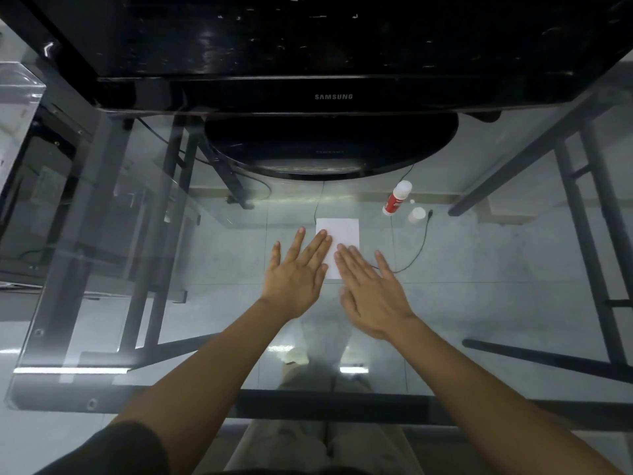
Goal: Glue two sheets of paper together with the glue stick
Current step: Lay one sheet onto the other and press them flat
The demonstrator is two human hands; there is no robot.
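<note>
A small white paper point(342, 231) lies flat on the glass table point(205, 255), just in front of the monitor base. I cannot tell whether it is one sheet or two stacked. My left hand point(298, 272) lies flat with fingers spread, its fingertips on the paper's left edge. My right hand point(370, 286) lies flat too, fingers resting on the paper's lower right part. Both hands hold nothing. A red and white glue stick point(395, 198) lies on its side beyond the paper to the right. Its white cap point(417, 214) stands next to it.
A black Samsung monitor point(332, 94) with a round base point(329, 149) stands at the back of the table. A thin black cable point(419, 245) curls to the right of the paper. A clear plastic box point(17, 97) is at the far left. Table legs show through the glass.
</note>
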